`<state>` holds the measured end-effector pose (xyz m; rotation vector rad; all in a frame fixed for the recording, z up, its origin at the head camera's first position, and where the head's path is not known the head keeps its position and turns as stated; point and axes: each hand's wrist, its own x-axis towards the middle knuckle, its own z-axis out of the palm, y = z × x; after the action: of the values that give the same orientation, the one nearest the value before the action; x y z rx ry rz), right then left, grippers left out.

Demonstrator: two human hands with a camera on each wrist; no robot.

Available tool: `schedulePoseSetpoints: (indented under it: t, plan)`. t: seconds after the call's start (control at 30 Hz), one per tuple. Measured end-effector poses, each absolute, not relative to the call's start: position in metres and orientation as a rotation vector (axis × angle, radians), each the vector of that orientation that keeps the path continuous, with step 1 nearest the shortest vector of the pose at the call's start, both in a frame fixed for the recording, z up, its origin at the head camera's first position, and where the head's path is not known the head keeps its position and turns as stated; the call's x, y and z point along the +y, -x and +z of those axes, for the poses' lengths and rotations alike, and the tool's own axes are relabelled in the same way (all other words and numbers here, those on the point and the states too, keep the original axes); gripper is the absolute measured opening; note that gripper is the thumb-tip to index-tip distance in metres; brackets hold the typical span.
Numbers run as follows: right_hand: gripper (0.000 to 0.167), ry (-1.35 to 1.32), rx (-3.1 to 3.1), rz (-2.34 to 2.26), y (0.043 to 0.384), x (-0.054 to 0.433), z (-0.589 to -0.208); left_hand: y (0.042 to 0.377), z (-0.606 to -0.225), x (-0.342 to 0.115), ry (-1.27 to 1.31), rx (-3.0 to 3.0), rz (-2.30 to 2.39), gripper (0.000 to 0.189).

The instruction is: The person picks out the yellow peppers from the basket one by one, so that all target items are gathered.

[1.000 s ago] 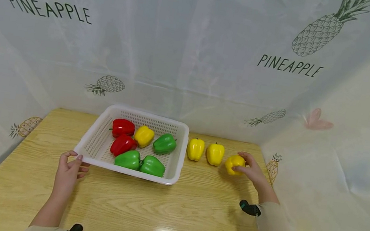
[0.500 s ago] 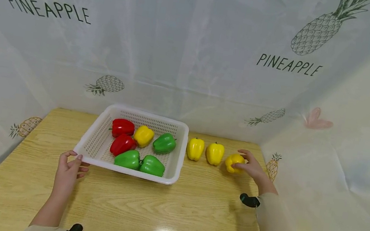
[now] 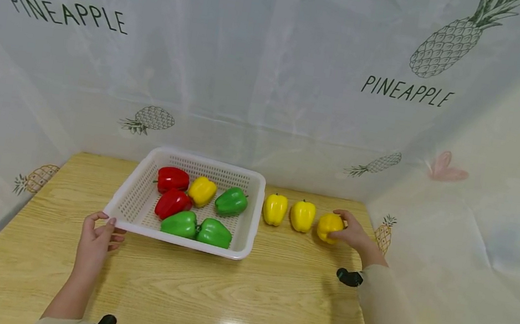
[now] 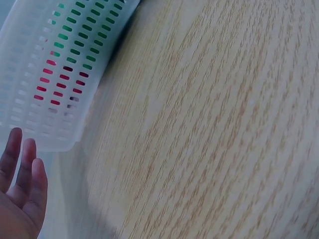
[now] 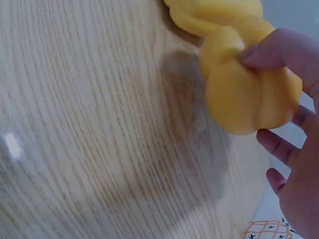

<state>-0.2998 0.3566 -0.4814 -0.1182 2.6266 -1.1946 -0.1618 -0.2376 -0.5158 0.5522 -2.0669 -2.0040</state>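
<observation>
At the right end of a row, my right hand grips a yellow bell pepper between thumb and fingers. In the right wrist view the thumb lies across the side of the pepper, and the lower fingers stand off it. Two more yellow bell peppers, one in the middle and one beside the basket, line up to its left. My left hand holds the near left corner of a white plastic basket, thumb on the rim. Several of its fingers show just off the basket wall.
Inside the basket lie two red peppers, a yellow pepper and several green peppers. The wooden table ends at a pineapple-printed sheet behind, with another side of it close to the right arm.
My right hand has moved slightly away from me, and the yellow bell pepper in it has turned and shifted a little back into line with the others. The left hand and basket stay put.
</observation>
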Motion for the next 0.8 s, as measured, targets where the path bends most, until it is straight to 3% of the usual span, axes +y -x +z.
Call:
schedulePoseSetpoints:
  t: [0.8]
  plan:
    - [0.082, 0.187, 2.855, -1.107, 0.316, 0.359, -0.505, 0.162, -0.517, -0.237, -0.549, -2.062, -1.994, 0.017]
